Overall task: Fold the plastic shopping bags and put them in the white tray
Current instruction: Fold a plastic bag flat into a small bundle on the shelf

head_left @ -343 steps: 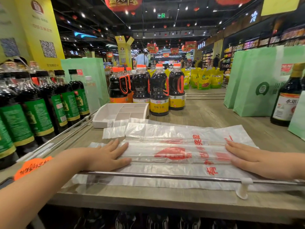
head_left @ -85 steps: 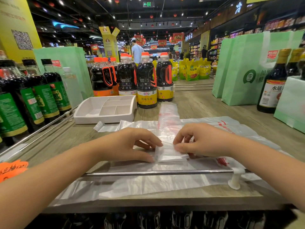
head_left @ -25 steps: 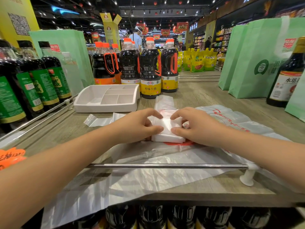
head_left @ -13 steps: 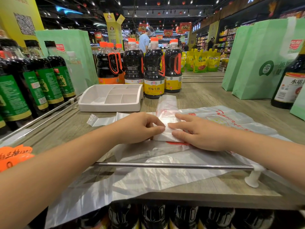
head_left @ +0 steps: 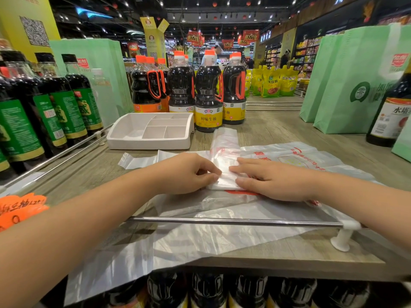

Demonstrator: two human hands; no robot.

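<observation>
A clear plastic bag with red print is folded into a small thick packet (head_left: 223,184) at the middle of the wooden shelf. Its unfolded strip (head_left: 224,138) runs away from me toward the bottles. My left hand (head_left: 189,172) has curled fingers and pinches the packet's left edge between thumb and forefinger. My right hand (head_left: 271,181) lies flat with straight fingers pressing on the packet's right side. More bags lie spread flat underneath (head_left: 200,241) and to the right (head_left: 311,161). The white tray (head_left: 151,144), divided into compartments, stands behind and to the left, with nothing in it.
Soy sauce bottles stand behind the tray (head_left: 208,94) and along the left edge (head_left: 66,101). Green shopping bags (head_left: 347,85) and a dark bottle (head_left: 391,112) stand at the right. A metal rail (head_left: 233,221) crosses the shelf's front edge. An orange price tag (head_left: 20,207) sits at the left.
Within the last second my right hand went from pinching the packet to lying flat on it. My left hand stays at the packet's left edge. Earlier the bag was a long strip.
</observation>
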